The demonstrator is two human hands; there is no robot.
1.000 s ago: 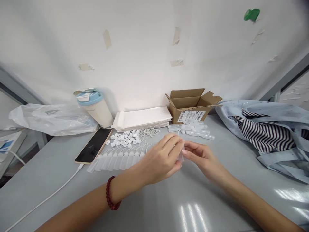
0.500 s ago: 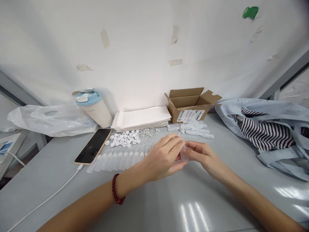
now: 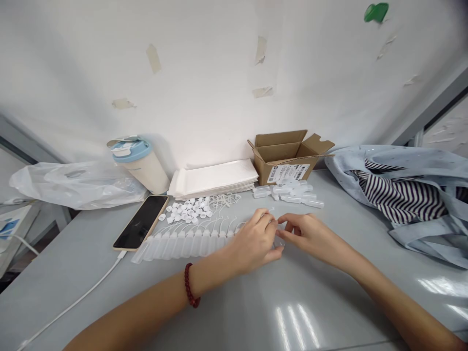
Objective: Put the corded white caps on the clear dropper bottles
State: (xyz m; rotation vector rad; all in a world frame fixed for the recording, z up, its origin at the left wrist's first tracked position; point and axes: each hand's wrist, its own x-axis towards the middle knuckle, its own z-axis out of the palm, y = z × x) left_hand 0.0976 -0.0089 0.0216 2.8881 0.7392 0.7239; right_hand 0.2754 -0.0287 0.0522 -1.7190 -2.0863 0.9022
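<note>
My left hand, with a dark red bead bracelet on its wrist, is closed around a small translucent plastic bottle, which it mostly hides. The thumb and fingertips of my right hand pinch at the upper end of the same bottle. A thin white cord end sticks up behind the left fingers. To the left lies a row of similar bottles side by side, with curved cords at their tops. Behind the row are a heap of small white caps and a tangle of white cords.
Several loose bottles lie before an open cardboard box. White envelopes are stacked beside it. Leftward are a phone on a cable, a lidded cup and a plastic bag. A blue cloth bag lies right.
My left hand has moved slightly right and down, covering more of the bottle. My right fingers have shifted to its upper end. The camera view has shifted slightly.
</note>
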